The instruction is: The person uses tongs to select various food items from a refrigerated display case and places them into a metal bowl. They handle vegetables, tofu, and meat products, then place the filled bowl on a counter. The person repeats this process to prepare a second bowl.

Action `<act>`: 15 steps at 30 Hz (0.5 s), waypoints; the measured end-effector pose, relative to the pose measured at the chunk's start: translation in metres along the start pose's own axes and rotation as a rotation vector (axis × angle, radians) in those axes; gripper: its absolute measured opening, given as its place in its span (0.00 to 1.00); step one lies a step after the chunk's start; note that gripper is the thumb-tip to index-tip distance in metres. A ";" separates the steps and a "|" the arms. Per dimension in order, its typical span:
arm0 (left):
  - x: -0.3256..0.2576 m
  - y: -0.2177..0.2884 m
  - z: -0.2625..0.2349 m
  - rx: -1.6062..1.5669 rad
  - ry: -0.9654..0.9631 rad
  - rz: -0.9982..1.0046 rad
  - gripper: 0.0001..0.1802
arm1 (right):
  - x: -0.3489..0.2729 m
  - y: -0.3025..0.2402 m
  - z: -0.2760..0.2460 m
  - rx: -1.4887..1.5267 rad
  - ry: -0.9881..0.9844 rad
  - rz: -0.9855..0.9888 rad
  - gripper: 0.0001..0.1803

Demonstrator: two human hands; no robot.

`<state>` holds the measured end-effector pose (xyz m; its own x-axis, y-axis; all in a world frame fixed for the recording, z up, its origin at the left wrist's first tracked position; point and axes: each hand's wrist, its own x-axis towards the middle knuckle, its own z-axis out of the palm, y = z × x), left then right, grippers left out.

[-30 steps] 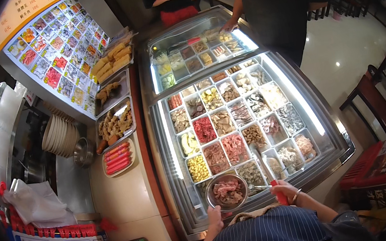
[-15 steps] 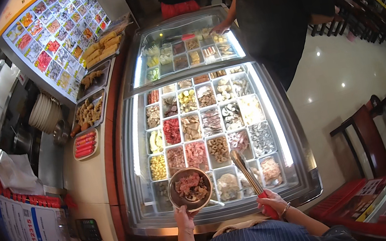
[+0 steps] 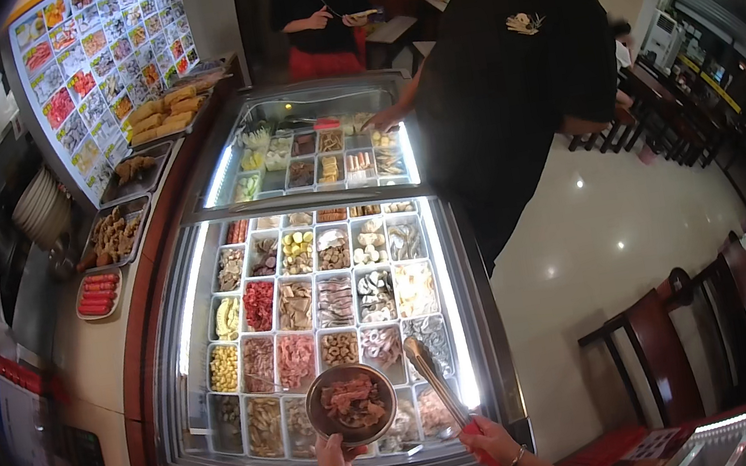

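My left hand [image 3: 334, 459] holds a round metal bowl [image 3: 352, 404] by its near rim; the bowl carries pinkish-red sliced food. My right hand [image 3: 486, 441] grips the red handle of metal tongs [image 3: 433, 378], which point away from me with their tips over the near-right compartments. Both are above the near end of an open chilled display case [image 3: 191, 301] divided into several white compartments of meats, vegetables and other ingredients.
A person in a black shirt [image 3: 514, 74] stands at the case's right side, a hand reaching into the far section. Another person [image 3: 321, 17] stands beyond. Trays of fried food [image 3: 112, 237] and sausages [image 3: 97, 294] line the left counter. Dark wooden chairs [image 3: 694, 348] stand at right.
The view has swung so the case sits more central and nearer. The bowl and tongs stay in my hands, now over the near compartments.
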<state>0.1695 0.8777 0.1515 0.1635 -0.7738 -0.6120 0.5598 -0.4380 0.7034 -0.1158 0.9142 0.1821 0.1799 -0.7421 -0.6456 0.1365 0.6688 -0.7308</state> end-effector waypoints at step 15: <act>-0.048 -0.150 0.154 -0.188 0.371 0.183 0.18 | -0.016 -0.061 -0.275 -0.312 -0.156 -0.010 0.23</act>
<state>-0.0474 0.9106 0.1307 0.5343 -0.5991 -0.5963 0.6271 -0.1921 0.7549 -0.3954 0.8736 0.1758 0.3306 -0.7166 -0.6142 -0.1607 0.5986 -0.7848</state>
